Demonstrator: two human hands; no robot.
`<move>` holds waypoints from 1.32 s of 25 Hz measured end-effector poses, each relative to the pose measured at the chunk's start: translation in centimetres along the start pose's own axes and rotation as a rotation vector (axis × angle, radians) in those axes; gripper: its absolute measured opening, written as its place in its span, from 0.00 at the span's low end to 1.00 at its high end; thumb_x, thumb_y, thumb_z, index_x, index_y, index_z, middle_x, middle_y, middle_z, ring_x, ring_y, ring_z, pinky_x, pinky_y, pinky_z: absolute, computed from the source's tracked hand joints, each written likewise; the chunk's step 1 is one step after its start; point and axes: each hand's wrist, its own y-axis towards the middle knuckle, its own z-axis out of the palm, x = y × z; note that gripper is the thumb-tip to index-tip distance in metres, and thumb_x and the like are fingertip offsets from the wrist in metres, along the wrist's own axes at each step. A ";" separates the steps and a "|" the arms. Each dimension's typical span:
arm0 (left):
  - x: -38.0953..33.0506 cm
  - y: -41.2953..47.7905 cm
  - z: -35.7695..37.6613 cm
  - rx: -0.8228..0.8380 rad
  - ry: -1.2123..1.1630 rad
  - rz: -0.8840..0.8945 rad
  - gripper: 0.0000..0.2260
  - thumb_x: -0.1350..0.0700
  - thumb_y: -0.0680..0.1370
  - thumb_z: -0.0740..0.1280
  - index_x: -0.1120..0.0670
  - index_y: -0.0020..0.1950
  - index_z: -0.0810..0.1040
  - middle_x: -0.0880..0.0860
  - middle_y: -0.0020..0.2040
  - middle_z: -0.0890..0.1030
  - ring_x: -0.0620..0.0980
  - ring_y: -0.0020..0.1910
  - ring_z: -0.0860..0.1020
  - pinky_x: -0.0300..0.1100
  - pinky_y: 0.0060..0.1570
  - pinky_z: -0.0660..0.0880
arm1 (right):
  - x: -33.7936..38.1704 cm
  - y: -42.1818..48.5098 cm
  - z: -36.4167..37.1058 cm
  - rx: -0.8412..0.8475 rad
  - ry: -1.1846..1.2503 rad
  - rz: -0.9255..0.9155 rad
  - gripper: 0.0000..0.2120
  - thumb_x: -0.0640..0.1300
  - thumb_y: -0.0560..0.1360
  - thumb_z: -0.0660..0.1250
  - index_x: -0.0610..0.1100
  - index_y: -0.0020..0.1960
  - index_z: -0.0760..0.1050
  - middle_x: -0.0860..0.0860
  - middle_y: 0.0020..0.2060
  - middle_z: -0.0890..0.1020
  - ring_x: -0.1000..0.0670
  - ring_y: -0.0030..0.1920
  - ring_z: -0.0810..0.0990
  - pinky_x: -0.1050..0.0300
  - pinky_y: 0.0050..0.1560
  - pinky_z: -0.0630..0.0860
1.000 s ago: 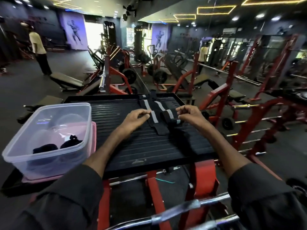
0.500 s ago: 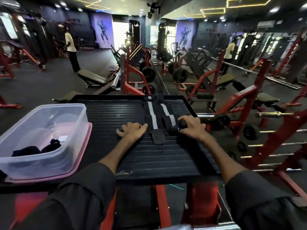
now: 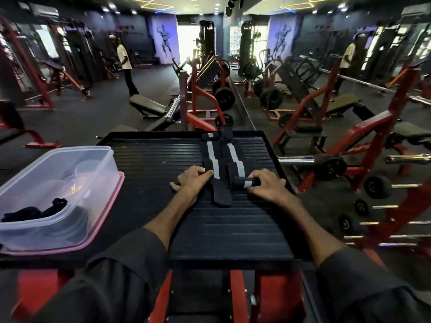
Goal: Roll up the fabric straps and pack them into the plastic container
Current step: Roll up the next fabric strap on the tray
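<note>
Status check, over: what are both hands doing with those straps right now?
Left hand flat on black grey-striped fabric strap. Right hand pinching second strap's rolled end. Clear plastic container sits left, nothing blocking.

Dim gym hall, dark walls, red-framed machines.
Dark floor [image 3: 77,117]. Red weight machines [image 3: 200,99] with black plates fill the middle; padded bench [image 3: 147,106] left of them. Bright window [image 3: 187,44] at the far end, purple bodybuilder poster [image 3: 164,39] beside it. Yellow strip lights [image 3: 144,1] on the ceiling. Mirror wall on the right. Person in a pale shirt [image 3: 124,66] standing far left. Chrome barbell [image 3: 296,160] at right.
</note>
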 end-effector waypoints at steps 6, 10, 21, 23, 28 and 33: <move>0.6 -1.1 -1.3 0.085 -0.631 0.038 0.12 0.47 0.65 0.79 0.48 0.43 0.81 0.52 0.47 0.86 0.54 0.52 0.84 0.55 0.64 0.77 | 2.0 -2.5 -0.9 -0.057 0.107 0.018 0.08 0.49 0.69 0.75 0.49 0.44 0.78 0.53 0.44 0.82 0.50 0.52 0.78 0.48 0.55 0.63; 1.8 -4.1 -4.7 0.131 -0.825 0.121 0.08 0.58 0.72 0.78 0.57 0.47 0.83 0.58 0.45 0.86 0.56 0.46 0.84 0.50 0.52 0.81 | 4.0 -4.4 -3.3 -0.079 0.199 -0.067 0.08 0.46 0.66 0.77 0.50 0.40 0.78 0.53 0.40 0.82 0.48 0.47 0.80 0.47 0.51 0.73; 8.2 -13.4 -11.3 0.445 -0.974 0.082 0.08 0.53 0.72 0.77 0.52 0.49 0.84 0.55 0.47 0.86 0.50 0.46 0.83 0.47 0.51 0.77 | 9.6 -10.8 -5.1 0.671 0.065 -0.148 0.04 0.32 0.71 0.75 0.33 0.44 0.81 0.51 0.31 0.78 0.57 0.31 0.74 0.66 0.30 0.68; 9.3 -13.5 -11.6 0.496 -0.805 0.111 0.06 0.53 0.73 0.77 0.51 0.48 0.84 0.50 0.42 0.84 0.44 0.39 0.81 0.42 0.43 0.75 | 10.0 -11.5 -4.2 0.807 0.019 -0.149 0.12 0.34 0.72 0.75 0.27 0.50 0.78 0.47 0.35 0.77 0.56 0.34 0.73 0.68 0.32 0.68; 10.8 -11.7 -13.4 0.599 -0.413 0.278 0.06 0.52 0.79 0.71 0.54 0.49 0.82 0.49 0.42 0.87 0.41 0.43 0.84 0.37 0.48 0.75 | 9.6 -11.4 -3.8 0.886 0.128 -0.128 0.17 0.44 0.76 0.72 0.39 0.64 0.81 0.45 0.58 0.85 0.47 0.57 0.82 0.51 0.64 0.76; 10.6 -8.7 -14.2 0.461 -0.338 0.386 0.11 0.51 0.81 0.68 0.59 0.53 0.82 0.55 0.51 0.86 0.45 0.48 0.81 0.36 0.48 0.74 | 10.2 -9.6 -4.6 0.392 0.404 -0.134 0.16 0.34 0.78 0.70 0.39 0.65 0.78 0.40 0.57 0.84 0.50 0.51 0.82 0.57 0.57 0.77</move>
